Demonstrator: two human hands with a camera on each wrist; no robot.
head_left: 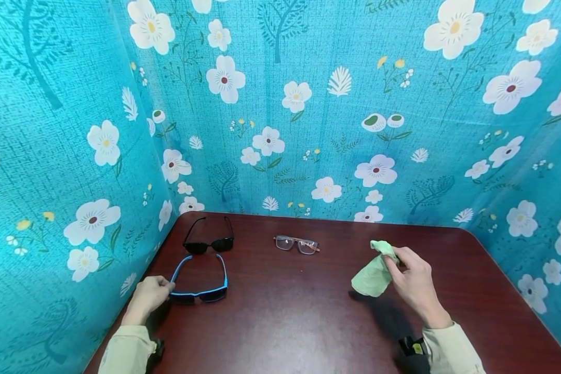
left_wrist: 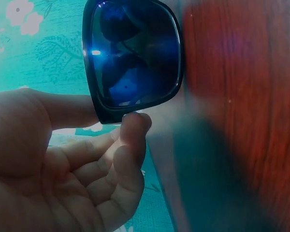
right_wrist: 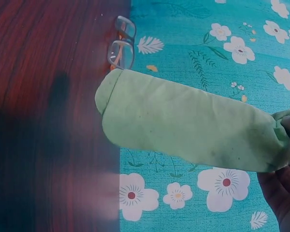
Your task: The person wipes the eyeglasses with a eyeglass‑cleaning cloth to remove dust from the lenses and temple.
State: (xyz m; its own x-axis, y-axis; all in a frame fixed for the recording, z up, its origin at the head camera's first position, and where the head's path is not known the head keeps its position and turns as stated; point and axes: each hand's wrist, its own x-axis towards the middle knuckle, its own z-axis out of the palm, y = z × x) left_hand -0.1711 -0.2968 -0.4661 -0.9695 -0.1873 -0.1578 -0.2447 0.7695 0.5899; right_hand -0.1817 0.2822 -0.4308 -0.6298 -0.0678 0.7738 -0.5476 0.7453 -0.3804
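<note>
My left hand [head_left: 150,295] pinches the corner of a pair of blue-framed sunglasses [head_left: 197,295] at the left of the table. In the left wrist view, thumb and fingertips meet at the edge of one dark lens [left_wrist: 135,58]. Toward the right side, my right hand [head_left: 415,278] grips a light green cloth [head_left: 373,275] by its upper end, and the rest hangs down above the table. The right wrist view shows this cloth [right_wrist: 183,121] drooping from the fingers in a folded strip.
Black sunglasses [head_left: 209,245] lie behind the blue pair at the back left. Clear-framed eyeglasses [head_left: 296,243] rest near the back middle of the dark red-brown table [head_left: 290,322]. A turquoise flowered curtain [head_left: 262,114] closes in the back and sides.
</note>
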